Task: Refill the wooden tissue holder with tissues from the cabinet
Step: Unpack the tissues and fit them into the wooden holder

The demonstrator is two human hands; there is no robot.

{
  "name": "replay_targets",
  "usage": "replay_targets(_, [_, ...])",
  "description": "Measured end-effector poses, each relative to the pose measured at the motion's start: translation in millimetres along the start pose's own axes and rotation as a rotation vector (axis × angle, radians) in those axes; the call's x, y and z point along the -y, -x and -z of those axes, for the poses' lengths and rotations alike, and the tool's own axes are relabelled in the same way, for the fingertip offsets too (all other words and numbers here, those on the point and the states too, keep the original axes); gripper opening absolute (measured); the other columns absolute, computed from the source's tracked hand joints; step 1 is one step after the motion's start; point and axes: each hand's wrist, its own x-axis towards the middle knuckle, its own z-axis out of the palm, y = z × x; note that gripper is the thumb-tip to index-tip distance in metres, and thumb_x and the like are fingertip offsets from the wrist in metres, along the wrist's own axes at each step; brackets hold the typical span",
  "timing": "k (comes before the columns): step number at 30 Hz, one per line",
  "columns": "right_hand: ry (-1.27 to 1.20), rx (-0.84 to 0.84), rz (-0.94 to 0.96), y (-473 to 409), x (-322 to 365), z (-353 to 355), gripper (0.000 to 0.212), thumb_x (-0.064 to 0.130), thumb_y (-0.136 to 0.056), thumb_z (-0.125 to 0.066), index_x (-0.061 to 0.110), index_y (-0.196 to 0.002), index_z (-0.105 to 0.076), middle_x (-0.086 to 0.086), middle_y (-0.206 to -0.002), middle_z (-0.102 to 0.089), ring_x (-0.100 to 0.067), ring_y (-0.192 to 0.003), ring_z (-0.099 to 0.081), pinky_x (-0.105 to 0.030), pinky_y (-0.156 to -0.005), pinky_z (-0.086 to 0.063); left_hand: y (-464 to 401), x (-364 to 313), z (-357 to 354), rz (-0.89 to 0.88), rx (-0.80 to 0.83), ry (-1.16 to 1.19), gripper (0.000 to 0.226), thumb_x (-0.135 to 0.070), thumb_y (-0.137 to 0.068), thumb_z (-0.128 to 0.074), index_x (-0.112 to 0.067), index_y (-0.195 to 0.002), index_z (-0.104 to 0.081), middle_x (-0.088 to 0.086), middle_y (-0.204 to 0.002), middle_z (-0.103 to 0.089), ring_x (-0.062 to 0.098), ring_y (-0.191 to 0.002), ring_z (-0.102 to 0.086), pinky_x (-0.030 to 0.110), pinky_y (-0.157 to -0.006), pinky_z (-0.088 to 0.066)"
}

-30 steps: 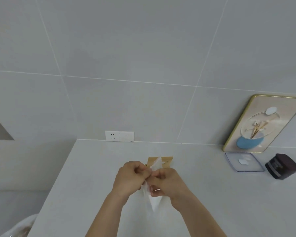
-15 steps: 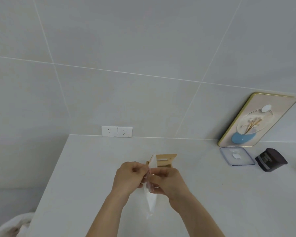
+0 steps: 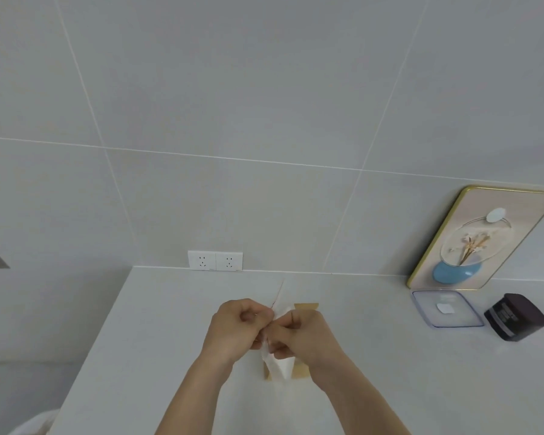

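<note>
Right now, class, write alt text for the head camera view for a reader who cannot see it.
Two bare hands, the left hand and right hand, pinch a white tissue pack between them over a pale counter, with a wooden holder just behind. A wall socket, a framed picture, a clear lid and a dark box lie beyond.

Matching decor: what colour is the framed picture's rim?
Gold, around the leaning framed picture; head view shows it.

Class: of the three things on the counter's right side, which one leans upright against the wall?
The gold-framed picture leans against the tiles; the clear lid lies flat and the dark box sits on the counter.
</note>
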Motion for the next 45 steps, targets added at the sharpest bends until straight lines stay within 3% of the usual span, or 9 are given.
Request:
replay_targets(6, [-0.203, 0.115, -0.067, -3, -5, 22, 0.016, 0.016, -0.085, -0.082, 0.006, -0.081, -0.070, -0.011, -0.078, -0.074, -0.021, -0.072, -0.072, -0.028, -0.063, -0.053, 3, -3, -6, 0.038, -0.077, 0.067, 0.013, -0.015, -0.092, -0.067, -0.006, -0.087, -0.075, 0.011, -0.082, -0.079, 0.020, -0.070, -0.074, 0.033, -0.067, -0.061])
replay_targets(15, [-0.057, -0.263, -0.007, -14, -18, 36, 0.009, 0.008, -0.089, -0.066, 0.006, -0.095, -0.060, -0.005, -0.089, -0.069, -0.022, -0.070, -0.071, -0.034, -0.059, -0.061, 12, 2, -27, -0.046, -0.467, -0.265, 0.015, -0.028, -0.093, -0.052, -0.025, -0.079, -0.058, -0.005, -0.072, -0.072, 0.018, -0.071, -0.071, 0.039, -0.066, -0.058])
replay_targets(20, [0.284, -0.228, 0.159, -18, -13, 35, 0.018, 0.018, -0.086, -0.067, 0.025, -0.102, -0.066, 0.009, -0.088, -0.069, -0.014, -0.080, -0.070, -0.039, -0.079, -0.060, 19, -5, -41, -0.234, -0.215, -0.238, 0.021, -0.014, -0.093, -0.054, -0.021, -0.073, -0.057, 0.004, -0.070, -0.070, 0.017, -0.067, -0.070, 0.040, -0.068, -0.056])
replay_targets(24, [-0.054, -0.211, 0.099, -20, -13, 50, 0.017, 0.002, -0.091, -0.059, 0.011, -0.082, -0.071, -0.005, -0.075, -0.075, -0.015, -0.063, -0.068, -0.037, -0.066, -0.064, 20, -1, -37, -0.300, -0.317, -0.003, 0.022, -0.007, -0.095, -0.056, -0.013, -0.073, -0.059, 0.006, -0.070, -0.066, 0.022, -0.070, -0.068, 0.039, -0.071, -0.053])
replay_targets(26, [-0.104, -0.127, 0.085, -19, -12, 58, 0.019, -0.004, -0.091, -0.055, 0.007, -0.082, -0.068, -0.002, -0.069, -0.069, -0.012, -0.060, -0.062, -0.023, -0.060, -0.054, 17, 4, -38, -0.226, -0.444, 0.134, 0.018, -0.017, -0.097, -0.056, -0.014, -0.080, -0.061, 0.003, -0.079, -0.068, 0.024, -0.086, -0.067, 0.037, -0.079, -0.050])
replay_targets(30, [-0.260, 0.078, 0.129, -16, -6, 68, 0.013, -0.003, -0.096, -0.055, 0.002, -0.094, -0.067, -0.011, -0.083, -0.069, -0.026, -0.081, -0.064, -0.041, -0.077, -0.049, 9, 14, -39, 0.116, -0.320, 0.292, 0.032, -0.047, -0.096, -0.059, -0.027, -0.121, -0.057, -0.006, -0.121, -0.063, 0.021, -0.119, -0.061, 0.038, -0.101, -0.046])
replay_targets(35, [-0.491, 0.195, 0.122, -10, 3, 76, 0.014, -0.003, -0.100, -0.056, 0.003, -0.101, -0.068, -0.015, -0.088, -0.071, -0.032, -0.089, -0.069, -0.049, -0.093, -0.052, 6, 28, -31, 0.259, -0.017, 0.427, 0.045, -0.042, -0.087, -0.074, -0.009, -0.118, -0.072, 0.012, -0.107, -0.079, 0.030, -0.095, -0.077, 0.041, -0.088, -0.062])
replay_targets(41, [-0.041, -0.420, 0.177, -24, -8, 77, 0.031, 0.011, -0.078, -0.087, 0.015, -0.090, -0.059, -0.002, -0.084, -0.067, -0.015, -0.066, -0.061, -0.028, -0.063, -0.051, 0, 26, -27, 0.084, -0.232, 0.405, 0.019, -0.008, -0.087, -0.074, -0.009, -0.107, -0.072, 0.010, -0.102, -0.080, 0.025, -0.091, -0.076, 0.034, -0.071, -0.061])
replay_targets(45, [-0.013, -0.338, 0.321, -24, -7, 79, 0.040, 0.011, -0.072, -0.092, 0.013, -0.064, -0.052, 0.001, -0.057, -0.052, -0.014, -0.052, -0.044, -0.021, -0.051, -0.041, -4, 21, -27, -0.037, -0.330, 0.320, 0.012, -0.004, -0.087, -0.073, -0.011, -0.097, -0.070, 0.007, -0.090, -0.078, 0.024, -0.081, -0.073, 0.030, -0.065, -0.059])
